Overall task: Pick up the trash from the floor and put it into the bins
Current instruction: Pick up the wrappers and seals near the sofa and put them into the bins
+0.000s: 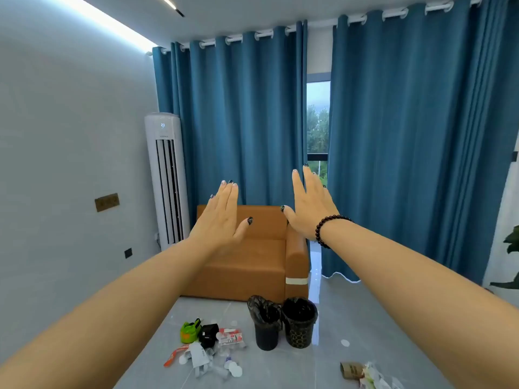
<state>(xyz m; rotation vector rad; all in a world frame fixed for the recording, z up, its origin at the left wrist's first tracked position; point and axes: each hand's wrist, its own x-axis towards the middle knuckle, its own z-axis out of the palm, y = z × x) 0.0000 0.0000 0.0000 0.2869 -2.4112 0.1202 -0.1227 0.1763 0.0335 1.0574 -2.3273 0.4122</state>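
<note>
Trash (pixel 209 348) lies on the floor far below my 2 raised, flat, empty hands, left hand (pixel 222 217) nearer; bins (pixel 283 322) stand right of it.

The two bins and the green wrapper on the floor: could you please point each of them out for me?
left bin (pixel 266 336): head view, on its dark outer wall below the bag liner.
right bin (pixel 299 334): head view, on its patterned front wall.
green wrapper (pixel 189 331): head view, on the middle of its crumpled body.
</note>
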